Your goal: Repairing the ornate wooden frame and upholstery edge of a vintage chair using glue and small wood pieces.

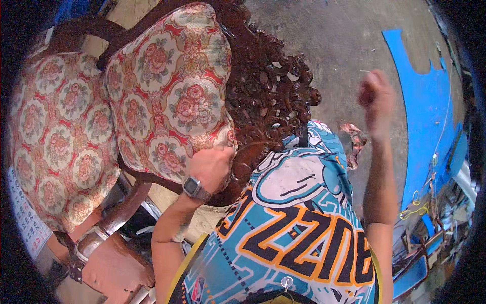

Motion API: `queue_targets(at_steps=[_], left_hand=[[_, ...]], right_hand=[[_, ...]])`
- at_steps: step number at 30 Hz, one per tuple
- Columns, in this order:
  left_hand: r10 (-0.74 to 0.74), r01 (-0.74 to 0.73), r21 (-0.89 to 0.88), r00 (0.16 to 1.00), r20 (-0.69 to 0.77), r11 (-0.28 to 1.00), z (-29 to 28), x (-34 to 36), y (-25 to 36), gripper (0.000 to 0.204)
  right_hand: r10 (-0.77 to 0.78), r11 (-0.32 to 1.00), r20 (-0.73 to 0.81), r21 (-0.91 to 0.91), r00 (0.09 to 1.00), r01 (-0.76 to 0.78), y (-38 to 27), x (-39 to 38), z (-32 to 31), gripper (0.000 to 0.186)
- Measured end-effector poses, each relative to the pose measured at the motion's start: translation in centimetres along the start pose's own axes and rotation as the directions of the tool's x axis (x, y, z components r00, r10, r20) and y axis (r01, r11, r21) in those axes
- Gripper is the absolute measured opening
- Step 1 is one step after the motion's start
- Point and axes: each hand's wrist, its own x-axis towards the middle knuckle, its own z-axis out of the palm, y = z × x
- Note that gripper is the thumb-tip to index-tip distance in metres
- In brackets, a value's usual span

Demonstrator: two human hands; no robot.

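A dark carved wooden chair lies tilted in front of me, with a padded backrest and a seat cushion in red and cream floral fabric. My left hand, with a grey watch on its wrist, is closed against the backrest's near right corner, beside the wood frame. Its fingertips are hidden, so what it grips does not show. Over the floor on the right, my right hand is raised away from the chair. It looks closed and is smeared by motion; a thin pale sliver sticks out at its fingertips.
A cut blue sheet is spread on the grey floor at the right. Yellow cord and mixed scraps lie near its lower end. A crumpled fabric scrap is on the floor beside my leg. A printed sheet shows at far left.
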Motion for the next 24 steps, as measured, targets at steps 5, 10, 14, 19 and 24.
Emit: queue_targets(at_steps=[5, 10, 14, 19, 24], left_hand=[[-0.255, 0.229, -0.191, 0.959, -0.123, 0.954, -0.2, -0.8, 1.3, 0.057], [-0.346, 0.254, -0.341, 0.906, -0.242, 0.905, 0.1, -0.6, 2.2, 0.056], [-0.201, 0.125, -0.270, 0.940, -0.276, 0.955, -0.5, -0.3, 2.0, 0.057], [-0.136, 0.134, 0.064, 0.991, 0.021, 0.989, -2.1, 0.2, 1.1, 0.061], [-0.090, 0.076, 0.135, 0.991, 0.103, 0.988, -3.3, 1.1, 1.1, 0.061]], right_hand=[[0.014, 0.985, 0.619, -0.143, 0.785, 0.095, -1.8, -1.1, 11.7, 0.020], [-0.322, 0.872, 0.627, -0.095, 0.709, 0.480, -0.1, 0.3, 15.7, 0.020], [-0.175, 0.882, 0.545, -0.284, 0.820, 0.377, 0.2, 1.9, 15.7, 0.015], [-0.241, 0.810, 0.502, -0.367, 0.831, 0.457, 0.0, 3.6, 17.7, 0.015], [-0.267, 0.704, 0.656, -0.367, 0.706, 0.608, 0.6, 2.8, 18.4, 0.018]])
